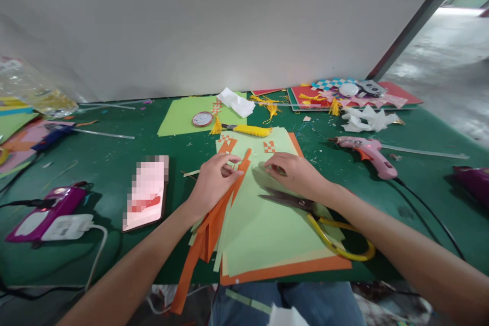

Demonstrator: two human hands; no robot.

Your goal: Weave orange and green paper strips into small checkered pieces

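My left hand (216, 178) is closed at the upper ends of some orange paper strips (208, 229), thumb and fingertips against one of them. The strips hang down past the table's front edge. Across a light green paper sheet (260, 234), my right hand (296, 173) is curled with its fingertips pinched; anything between them is too small to make out. Scissors (324, 237) with yellow handles lie part open on the sheet beneath my right wrist. A small orange-and-white checked woven piece (269, 146) rests above my fingers, near another checked piece (226, 140).
A yellow utility knife (252, 130) lies behind the papers. To the right is a pink glue gun (367, 155) with a cord; to the left, a phone (147, 193) and a purple power strip (49, 214). White tissue (369, 119) and red boards (401, 92) sit farther back.
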